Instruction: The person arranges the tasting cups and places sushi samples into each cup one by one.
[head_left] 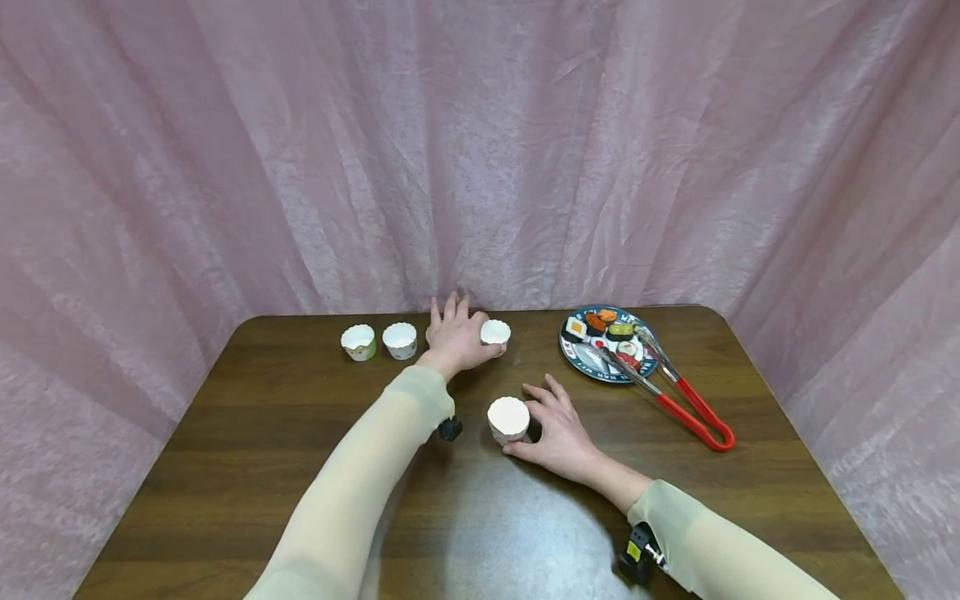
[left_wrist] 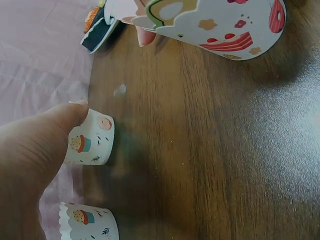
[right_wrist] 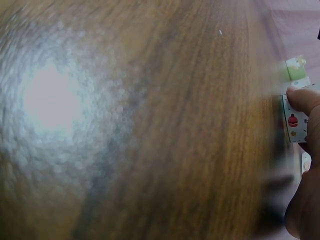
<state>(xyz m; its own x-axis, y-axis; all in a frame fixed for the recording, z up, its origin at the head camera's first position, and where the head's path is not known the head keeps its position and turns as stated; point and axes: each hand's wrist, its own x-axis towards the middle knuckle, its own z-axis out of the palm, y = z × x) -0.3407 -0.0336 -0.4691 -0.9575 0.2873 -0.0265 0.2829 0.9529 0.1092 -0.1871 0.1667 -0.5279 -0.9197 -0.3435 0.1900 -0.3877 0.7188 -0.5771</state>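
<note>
My left hand (head_left: 457,337) reaches to the back of the table, its thumb and index finger around a small white paper baking cup (head_left: 496,332) and its other fingers spread. Cupcake drawings decorate this cup's side in the left wrist view, where the thumb (left_wrist: 70,117) lies at its rim. Closer to me, the right hand (head_left: 558,437) holds another paper baking cup (head_left: 508,419) between thumb and fingers. That cup looms large at the top of the left wrist view, printed with cakes. In the right wrist view only the thumb and part of the cup (right_wrist: 295,120) show.
Left of my left hand stand a white paper cup (head_left: 401,341) and a green-sided one (head_left: 359,342). A patterned plate (head_left: 588,367) of sushi pieces sits at the back right, with red-handled tongs (head_left: 693,410) lying across it. A pink curtain (head_left: 480,150) hangs behind the table.
</note>
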